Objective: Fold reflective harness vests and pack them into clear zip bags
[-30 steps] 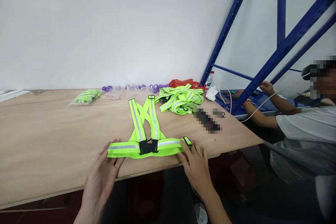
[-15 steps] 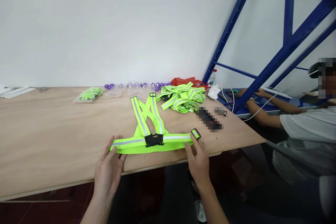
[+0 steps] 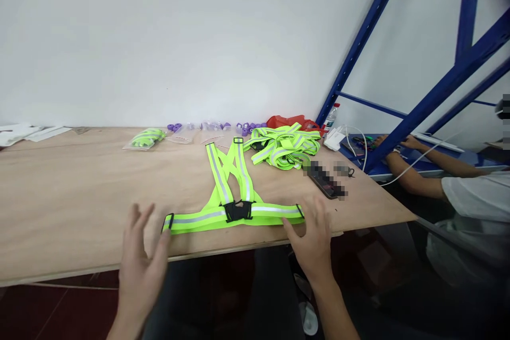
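Observation:
A neon-yellow reflective vest (image 3: 199,220) made of straps with grey stripes lies flat near the table's front edge. Its black buckle (image 3: 238,211) is fastened at the middle of the waist strap, and the shoulder straps run away from me, crossing behind. My left hand (image 3: 142,255) is open just left of the strap's left end, fingers apart and holding nothing. At the strap's right end, beside a black slider, my right hand (image 3: 313,239) is open with its fingers spread; whether a fingertip touches the strap I cannot tell.
Behind the vest lies a heap of similar straps (image 3: 287,146). A bagged vest (image 3: 146,138), small bags with purple pieces (image 3: 181,133), and a red bag (image 3: 292,122) line the wall. A phone (image 3: 324,180) is at right. Beyond the blue frame (image 3: 364,37), a person's arms (image 3: 414,175) rest on another table.
My left hand has let go of the strap's left end and drawn back to the left, opening. My right hand has loosened off the right-end slider. The view has shifted slightly left.

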A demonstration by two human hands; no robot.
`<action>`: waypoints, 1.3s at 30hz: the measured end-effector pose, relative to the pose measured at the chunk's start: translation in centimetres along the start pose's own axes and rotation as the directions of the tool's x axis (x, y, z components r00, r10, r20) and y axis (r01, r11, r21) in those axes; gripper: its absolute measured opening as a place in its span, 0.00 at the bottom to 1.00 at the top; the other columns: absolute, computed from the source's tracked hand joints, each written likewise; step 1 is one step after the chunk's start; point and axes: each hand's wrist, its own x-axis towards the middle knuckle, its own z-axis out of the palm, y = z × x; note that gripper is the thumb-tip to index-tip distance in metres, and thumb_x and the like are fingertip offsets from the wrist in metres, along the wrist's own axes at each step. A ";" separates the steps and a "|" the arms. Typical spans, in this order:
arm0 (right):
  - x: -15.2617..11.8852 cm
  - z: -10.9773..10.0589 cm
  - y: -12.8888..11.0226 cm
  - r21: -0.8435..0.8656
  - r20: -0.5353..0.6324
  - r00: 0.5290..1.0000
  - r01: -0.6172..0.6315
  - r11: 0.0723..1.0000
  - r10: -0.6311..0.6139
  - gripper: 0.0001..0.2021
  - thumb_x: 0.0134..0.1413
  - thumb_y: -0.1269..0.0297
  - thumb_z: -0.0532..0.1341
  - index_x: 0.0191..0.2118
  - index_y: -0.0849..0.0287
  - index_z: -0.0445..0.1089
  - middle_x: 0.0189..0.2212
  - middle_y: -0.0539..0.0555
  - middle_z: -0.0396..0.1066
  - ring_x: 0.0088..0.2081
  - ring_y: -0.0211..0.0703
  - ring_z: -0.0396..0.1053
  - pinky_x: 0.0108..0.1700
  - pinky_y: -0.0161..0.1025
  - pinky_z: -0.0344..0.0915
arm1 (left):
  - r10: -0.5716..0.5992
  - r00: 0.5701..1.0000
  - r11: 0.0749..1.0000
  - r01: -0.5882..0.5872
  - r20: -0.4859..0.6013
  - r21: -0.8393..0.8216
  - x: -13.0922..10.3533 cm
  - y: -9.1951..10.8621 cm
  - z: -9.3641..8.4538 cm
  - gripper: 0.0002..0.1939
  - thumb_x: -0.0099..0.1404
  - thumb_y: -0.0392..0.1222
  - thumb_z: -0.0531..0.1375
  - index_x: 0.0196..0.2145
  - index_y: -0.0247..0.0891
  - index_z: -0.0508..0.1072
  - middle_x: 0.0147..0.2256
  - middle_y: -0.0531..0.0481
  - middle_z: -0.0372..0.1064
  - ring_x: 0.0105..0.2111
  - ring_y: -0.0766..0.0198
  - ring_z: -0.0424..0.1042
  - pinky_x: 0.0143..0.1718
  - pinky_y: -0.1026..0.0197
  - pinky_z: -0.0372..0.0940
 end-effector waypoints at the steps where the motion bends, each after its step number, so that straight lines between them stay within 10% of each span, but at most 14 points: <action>1: 0.6 0.0 -0.9 0.032 0.034 0.995 0.094 0.995 -0.095 0.23 0.64 0.52 0.58 0.60 0.57 0.67 0.62 0.66 0.61 0.64 0.62 0.57 0.62 0.62 0.57 | 0.153 0.986 0.984 -0.159 0.072 0.085 -0.4 0.5 0.6 0.24 0.67 0.42 0.61 0.60 0.48 0.69 0.67 0.47 0.57 0.67 0.52 0.54 0.69 0.48 0.48; 6: 3.7 1.6 -4.8 0.165 0.414 0.833 0.328 0.930 -0.367 0.22 0.59 0.57 0.65 0.57 0.55 0.70 0.56 0.62 0.69 0.56 0.56 0.66 0.56 0.52 0.66 | 0.522 0.585 0.755 -0.656 0.621 -0.016 -2.2 2.8 6.0 0.20 0.70 0.31 0.53 0.55 0.43 0.72 0.53 0.45 0.74 0.53 0.57 0.73 0.57 0.54 0.68; 9: 4.6 2.8 -5.2 0.178 0.515 0.770 0.334 0.926 -0.377 0.25 0.56 0.57 0.68 0.59 0.56 0.69 0.55 0.62 0.70 0.57 0.57 0.66 0.57 0.53 0.65 | 0.470 0.514 0.725 -0.689 0.718 0.018 -2.8 3.0 8.1 0.21 0.69 0.30 0.52 0.57 0.42 0.71 0.55 0.44 0.72 0.54 0.54 0.71 0.58 0.47 0.67; 13: 4.5 3.4 -4.6 0.256 0.478 0.775 0.328 0.909 -0.414 0.22 0.58 0.61 0.67 0.58 0.54 0.70 0.50 0.58 0.74 0.54 0.53 0.67 0.57 0.51 0.65 | 0.427 0.530 0.758 -0.651 0.733 0.029 -2.8 2.1 8.1 0.21 0.69 0.32 0.52 0.57 0.44 0.71 0.55 0.44 0.71 0.54 0.53 0.70 0.56 0.48 0.68; 20: 3.4 3.5 -3.6 0.343 0.324 0.830 0.343 0.874 -0.453 0.17 0.59 0.62 0.66 0.54 0.52 0.74 0.49 0.58 0.73 0.52 0.52 0.68 0.55 0.52 0.68 | 0.373 0.749 0.833 -0.530 0.548 0.157 -0.7 0.1 7.9 0.19 0.68 0.42 0.60 0.57 0.48 0.73 0.61 0.42 0.65 0.62 0.44 0.62 0.64 0.37 0.54; 39: 2.4 2.9 -3.2 0.331 0.387 0.817 0.310 0.891 -0.428 0.17 0.56 0.59 0.69 0.52 0.50 0.76 0.47 0.56 0.73 0.53 0.51 0.68 0.56 0.50 0.68 | 0.352 0.716 0.819 -0.548 0.603 0.173 0.6 -3.1 8.1 0.16 0.69 0.48 0.58 0.53 0.51 0.78 0.58 0.45 0.70 0.53 0.47 0.72 0.57 0.41 0.64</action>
